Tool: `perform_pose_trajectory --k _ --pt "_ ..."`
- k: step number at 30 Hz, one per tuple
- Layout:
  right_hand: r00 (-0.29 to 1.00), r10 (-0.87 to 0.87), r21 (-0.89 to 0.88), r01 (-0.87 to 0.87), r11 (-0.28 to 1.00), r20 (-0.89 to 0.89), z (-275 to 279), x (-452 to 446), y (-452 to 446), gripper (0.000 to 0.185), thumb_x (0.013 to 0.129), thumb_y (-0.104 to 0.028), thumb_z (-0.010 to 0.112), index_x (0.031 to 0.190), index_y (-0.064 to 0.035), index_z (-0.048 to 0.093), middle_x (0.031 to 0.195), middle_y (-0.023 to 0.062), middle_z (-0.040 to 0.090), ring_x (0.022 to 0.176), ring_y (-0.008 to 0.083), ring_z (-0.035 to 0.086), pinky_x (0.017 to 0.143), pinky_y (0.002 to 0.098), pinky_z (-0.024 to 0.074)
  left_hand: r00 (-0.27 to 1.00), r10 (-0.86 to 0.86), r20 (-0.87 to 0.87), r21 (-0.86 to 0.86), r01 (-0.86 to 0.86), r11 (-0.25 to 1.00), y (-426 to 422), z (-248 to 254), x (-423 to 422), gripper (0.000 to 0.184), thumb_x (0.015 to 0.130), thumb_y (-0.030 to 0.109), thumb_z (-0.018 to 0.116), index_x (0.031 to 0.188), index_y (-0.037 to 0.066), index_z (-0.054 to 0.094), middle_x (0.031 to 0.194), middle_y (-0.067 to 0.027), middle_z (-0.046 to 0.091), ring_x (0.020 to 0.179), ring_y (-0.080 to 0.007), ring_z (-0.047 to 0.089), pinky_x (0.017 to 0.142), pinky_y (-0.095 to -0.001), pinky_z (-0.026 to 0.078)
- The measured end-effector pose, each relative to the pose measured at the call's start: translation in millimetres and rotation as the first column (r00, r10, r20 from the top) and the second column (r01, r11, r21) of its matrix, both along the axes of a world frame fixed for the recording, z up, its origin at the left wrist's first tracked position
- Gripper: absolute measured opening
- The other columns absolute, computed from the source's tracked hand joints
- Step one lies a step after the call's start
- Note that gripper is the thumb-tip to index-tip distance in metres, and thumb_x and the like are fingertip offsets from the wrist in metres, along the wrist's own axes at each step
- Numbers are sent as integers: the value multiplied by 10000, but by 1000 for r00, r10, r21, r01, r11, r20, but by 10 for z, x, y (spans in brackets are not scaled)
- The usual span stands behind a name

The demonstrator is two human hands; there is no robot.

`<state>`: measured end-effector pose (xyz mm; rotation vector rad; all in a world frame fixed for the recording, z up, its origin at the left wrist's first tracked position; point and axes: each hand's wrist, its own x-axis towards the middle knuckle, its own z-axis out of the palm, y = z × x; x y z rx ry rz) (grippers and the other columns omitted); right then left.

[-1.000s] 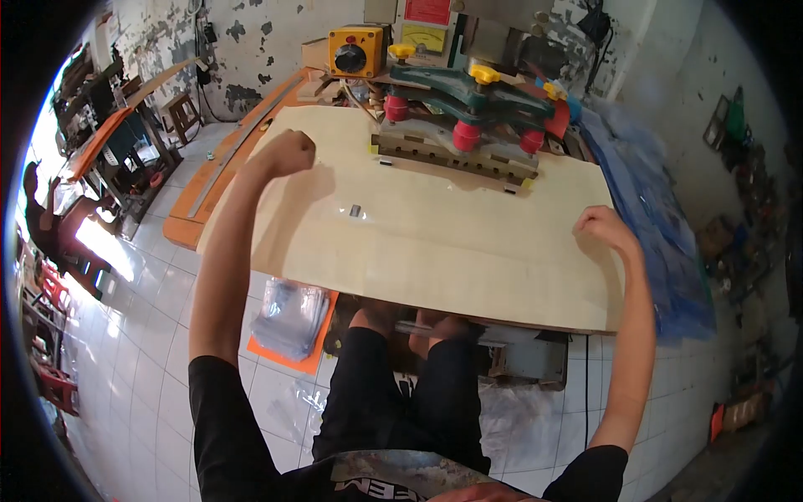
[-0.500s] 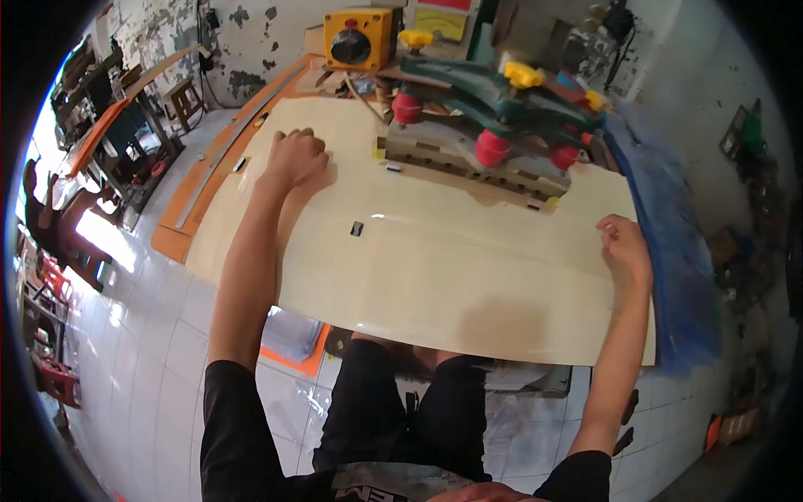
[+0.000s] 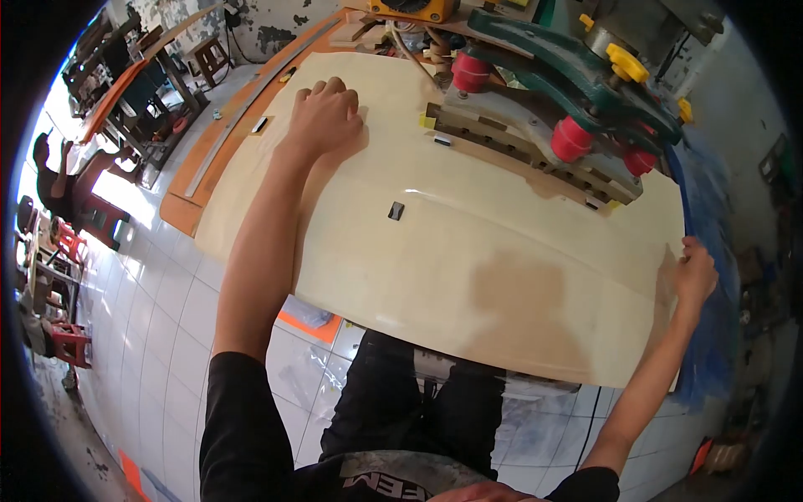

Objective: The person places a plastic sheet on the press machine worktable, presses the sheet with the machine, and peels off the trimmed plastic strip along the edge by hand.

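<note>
Head view: the right hand (image 3: 696, 272) has been moved out to the right edge of the pale sheet (image 3: 502, 243), which now appears pinched in its grip. The sheet is spread over the tabletop (image 3: 178, 216), near the green-armed press (image 3: 569, 84). The left hand (image 3: 324, 117) is rested, curled, on its far left; whether anything is grasped there cannot be told.

The table (image 3: 180, 215) has an orange-brown top, bare along its left side. A large cream sheet (image 3: 468, 251) lies flat across most of it. A long metal strip (image 3: 252, 105) runs beside the sheet's left edge, and flat wooden pieces (image 3: 355, 33) lie near the far left corner.
</note>
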<state>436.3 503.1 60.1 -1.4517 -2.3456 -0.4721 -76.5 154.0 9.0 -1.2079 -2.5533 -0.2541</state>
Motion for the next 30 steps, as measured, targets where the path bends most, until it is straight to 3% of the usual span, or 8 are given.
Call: perform_pose_trajectory --k 2,3,6,8,12,16,22,30 --pt "988 -85 450 20 893 126 4 -5 -48 268 848 -50 670 1098 -123 736 1028 95 745 958 302 717 789 444 554 980 -49 -194 188 87 978 26 -142 -55 305 843 267 553 1040 111 725 1165 -113 653 1196 -273 569 1052 -483 389" --pt "988 -86 454 18 891 129 47 -40 -59 268 848 -50 670 1098 -123 736 1028 95 745 958 302 717 789 444 554 981 -49 -190 193 86 977 42 -144 -51 305 843 267 553 1040 111 725 1165 -113 653 1196 -273 569 1052 -483 389" --pt "956 278 701 -137 700 -91 211 -222 -187 279 872 7 629 1115 -94 723 1097 112 728 1010 320 703 814 422 562 994 -108 -28 196 112 974 113 -141 77 308 883 248 529 1086 79 686 1204 -124 644 1244 -282 544 1062 -515 399" --pt "657 735 699 -447 558 -167 253 -438 -516 268 874 52 597 1108 -33 695 1053 141 724 986 321 703 823 388 564 980 -200 -12 80 201 976 120 -91 312 374 938 274 515 1197 38 646 1302 -150 607 1281 -320 523 1091 -490 400" --pt "308 909 203 -907 370 -281 181 -1150 -1518 251 857 46 610 1094 -12 668 1054 159 705 938 340 692 796 415 556 976 -163 145 92 150 984 166 -146 374 534 1011 392 443 1383 21 541 1485 -191 481 1398 -356 429 1163 -529 311" --pt "275 945 -294 -931 215 -178 -148 -1651 -1804 444 964 -236 622 1369 -73 542 1431 220 509 1320 399 494 1105 528 385 965 -154 210 95 137 986 198 -203 336 609 1022 454 402 1444 23 481 1555 -213 390 1451 -362 364 1192 -545 255" --pt "368 930 -429 -841 331 -3 -435 -1929 -1990 663 991 -596 460 1549 -244 397 1618 268 214 1475 524 201 1162 682 164 969 -119 215 80 104 991 186 -278 324 666 1020 469 367 1504 13 382 1602 -222 312 1513 -342 250 1228 -541 166" --pt "381 924 -451 -828 334 -15 -452 -1927 -2008 683 952 -651 488 1543 -318 405 1619 284 195 1482 537 166 1167 690 107 973 -82 217 23 79 997 208 -278 331 688 1021 480 339 1540 28 329 1624 -210 270 1528 -332 215 1237 -522 150"
